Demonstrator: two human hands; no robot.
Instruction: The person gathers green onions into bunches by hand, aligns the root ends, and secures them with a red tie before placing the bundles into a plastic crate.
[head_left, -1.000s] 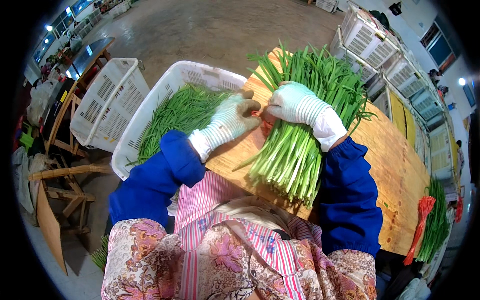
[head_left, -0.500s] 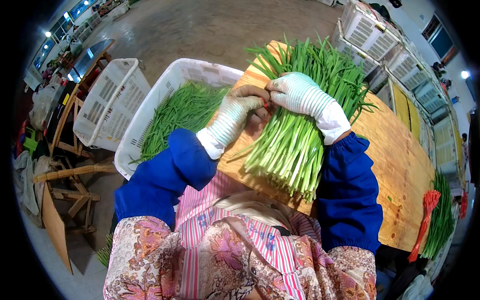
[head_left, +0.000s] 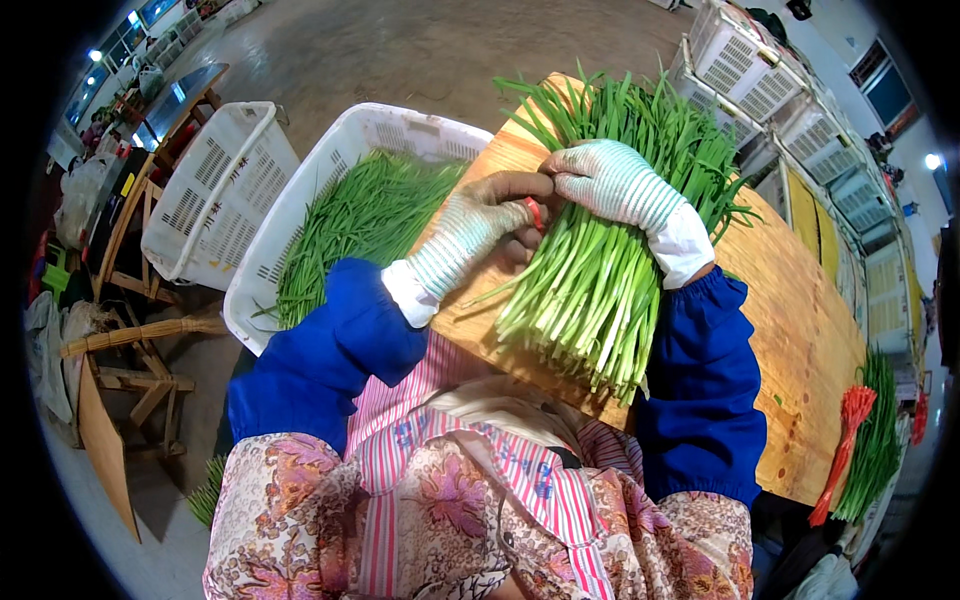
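A thick bunch of green chives [head_left: 585,290] lies on the wooden board [head_left: 790,330], pale cut ends toward me and leaves pointing away. My left hand [head_left: 480,225], in a striped glove with bare dark fingertips, is closed at the bunch's left side with a red tie [head_left: 535,212] at its fingers. Across the top of the bunch rests my right hand [head_left: 620,190], gloved alike. Its thumb and fingertips are pinched together against the left fingertips, and whatever lies between them is hidden. The rest of the tie is out of sight.
Left of the board stands a white crate [head_left: 262,255] of loose chives [head_left: 350,225], with another white crate [head_left: 215,195] beyond it. A bundle of red ties [head_left: 845,445] and more chives [head_left: 872,435] lie at the board's right end. Stacked crates [head_left: 745,65] line the right wall.
Both hands remain at the bunch and shift only slightly. More of the red tie shows at my left fingers now. The whole view has tilted a little.
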